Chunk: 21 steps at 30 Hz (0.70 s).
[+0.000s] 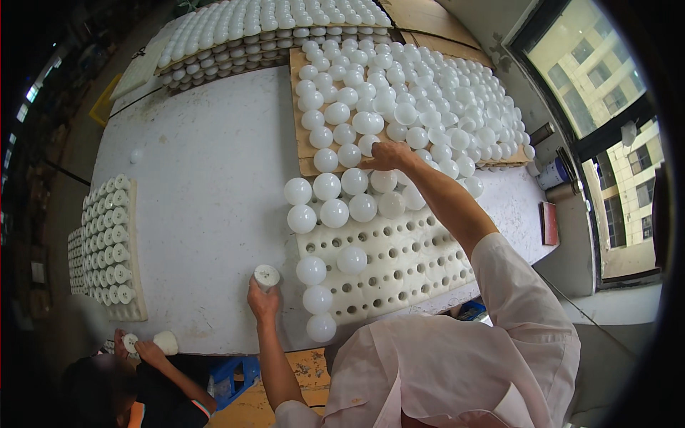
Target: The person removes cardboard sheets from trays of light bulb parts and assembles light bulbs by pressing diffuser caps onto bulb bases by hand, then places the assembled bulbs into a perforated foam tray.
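Disc-faced piece: a white disc-faced piece point(267, 276) sits in the left hand at the near part of the worktop point(207, 214), pale face up, left of the holed board point(399, 274)
Left hand: the left hand point(265, 302) is closed around that piece from below
Right hand: the right hand point(389, 155) reaches, fingers bent, to a white globe point(369, 143) near the edge of a cardboard sheet point(305, 162); whether it grips the globe cannot be told
Holed board: globes line its far side, three globes point(317, 299) run down its left edge and a lone globe point(352, 260) stands inward of them, with bare holes nearer the person
In the way: the right forearm point(446, 200) crosses over the board and hides some of the globes behind it
Cardboard sheet: crowded with white globes, beyond the holed board
Far end: stacked layers of globes point(275, 25)
Left side: a pale tray point(134, 250) carries rows of white disc-topped pieces point(107, 239)
Lower left: a co-worker's hands point(150, 353) are at a small disc point(130, 343) beside a white cylinder point(166, 343); a blue stool point(232, 379) stands below
Right side: a dark red object point(549, 223) at the worktop's edge, below a window point(614, 143)
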Available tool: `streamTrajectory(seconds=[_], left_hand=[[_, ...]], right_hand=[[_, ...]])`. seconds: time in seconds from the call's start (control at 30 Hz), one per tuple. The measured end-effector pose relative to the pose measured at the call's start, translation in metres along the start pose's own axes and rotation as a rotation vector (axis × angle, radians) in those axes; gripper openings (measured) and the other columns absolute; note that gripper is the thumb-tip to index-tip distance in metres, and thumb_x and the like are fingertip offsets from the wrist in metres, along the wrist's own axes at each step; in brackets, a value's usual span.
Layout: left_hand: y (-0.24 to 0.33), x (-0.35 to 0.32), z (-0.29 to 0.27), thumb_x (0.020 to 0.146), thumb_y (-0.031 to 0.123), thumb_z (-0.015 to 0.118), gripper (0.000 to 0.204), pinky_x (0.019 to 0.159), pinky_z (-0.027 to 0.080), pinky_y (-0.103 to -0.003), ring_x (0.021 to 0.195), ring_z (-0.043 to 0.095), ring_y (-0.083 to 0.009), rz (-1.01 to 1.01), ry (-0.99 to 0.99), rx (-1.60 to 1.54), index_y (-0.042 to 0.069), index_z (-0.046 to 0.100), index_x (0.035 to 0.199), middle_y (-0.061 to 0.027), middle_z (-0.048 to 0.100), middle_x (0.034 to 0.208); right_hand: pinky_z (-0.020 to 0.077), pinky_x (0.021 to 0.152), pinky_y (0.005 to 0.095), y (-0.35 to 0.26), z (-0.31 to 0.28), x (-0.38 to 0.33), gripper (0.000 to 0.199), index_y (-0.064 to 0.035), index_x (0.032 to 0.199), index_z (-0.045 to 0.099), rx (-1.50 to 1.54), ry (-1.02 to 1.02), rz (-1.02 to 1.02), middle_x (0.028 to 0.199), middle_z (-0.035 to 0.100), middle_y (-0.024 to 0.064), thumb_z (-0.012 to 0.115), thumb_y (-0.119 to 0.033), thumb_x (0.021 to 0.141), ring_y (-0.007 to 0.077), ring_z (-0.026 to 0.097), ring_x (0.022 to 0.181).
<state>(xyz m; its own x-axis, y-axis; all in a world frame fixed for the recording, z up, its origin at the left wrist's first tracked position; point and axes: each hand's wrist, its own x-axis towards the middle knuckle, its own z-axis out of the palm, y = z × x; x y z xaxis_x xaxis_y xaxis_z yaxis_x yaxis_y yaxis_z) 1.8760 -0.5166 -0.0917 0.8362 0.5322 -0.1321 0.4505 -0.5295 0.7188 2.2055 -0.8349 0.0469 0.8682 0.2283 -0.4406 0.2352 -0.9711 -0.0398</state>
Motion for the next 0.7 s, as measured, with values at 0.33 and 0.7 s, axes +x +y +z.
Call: streamTrajectory(seconds=[0.33,0.7], left_hand=[[-0.027,-0.048,-0.024,0.073,0.004,0.072,0.043,0.084,0.050,-0.035,0.097,0.064,-0.0236,-0.163,0.260,-0.373,-0.002,0.059,0.114,-0.0133,0.066,0.108],[0.111,-0.107,-0.058,0.077,0.011,0.063,0.060,0.070,0.053,-0.027,0.083,0.065,-0.0182,0.087,-0.319,-1.163,-0.009,0.042,0.129,-0.0308,0.051,0.129]], right_hand=[[0.0469,0.090,0.0371,0.032,-0.016,-0.004,0.074,-0.0034,0.121,0.059,0.329,0.298,-0.121,0.111,0.065,0.0183,0.056,-0.065,0.080,0.0312,0.062,0.105],[0.0616,0.064,0.0273,0.052,0.096,-0.165,0.084,-0.0069,0.146,0.019,2.114,-0.511,-0.732,0.119,0.053,0.0251,0.063,-0.046,0.086,0.0316,0.068,0.084]])
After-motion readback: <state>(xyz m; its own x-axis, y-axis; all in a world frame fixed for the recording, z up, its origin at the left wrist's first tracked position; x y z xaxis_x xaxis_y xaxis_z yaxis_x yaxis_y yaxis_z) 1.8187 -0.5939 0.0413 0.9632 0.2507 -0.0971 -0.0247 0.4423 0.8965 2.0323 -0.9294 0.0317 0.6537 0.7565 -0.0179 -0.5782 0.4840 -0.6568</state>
